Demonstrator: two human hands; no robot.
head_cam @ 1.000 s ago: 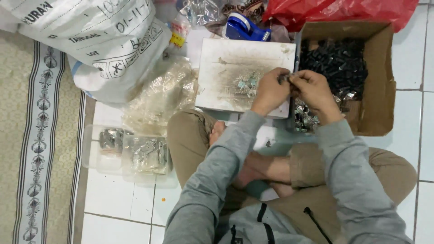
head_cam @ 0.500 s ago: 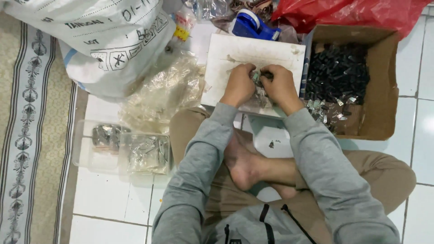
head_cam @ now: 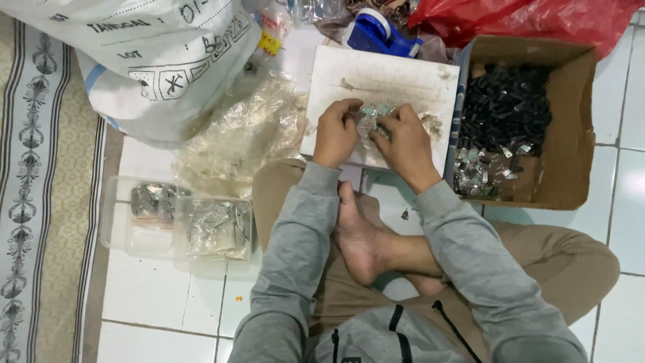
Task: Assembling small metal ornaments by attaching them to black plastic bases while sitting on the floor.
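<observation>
I sit cross-legged on a tiled floor in grey sleeves. My left hand [head_cam: 338,130] and my right hand [head_cam: 403,140] rest side by side on a worn white board [head_cam: 383,75] in front of my knees. Between their fingertips lies a small pile of shiny metal pieces [head_cam: 373,114], which both hands pinch and touch. To the right stands an open cardboard box [head_cam: 571,154] holding several dark and silvery small parts [head_cam: 500,121].
A large white printed sack [head_cam: 154,60] and crumpled clear plastic bags [head_cam: 242,141] lie at the left. Clear plastic tubs [head_cam: 181,222] hold packed metal pieces. A blue tape dispenser [head_cam: 379,33] and a red plastic bag [head_cam: 531,17] sit behind the board. A patterned rug [head_cam: 40,202] borders the left.
Both hands have moved left from the box edge to the middle of the board and now work the metal pieces there. The view has shifted slightly.
</observation>
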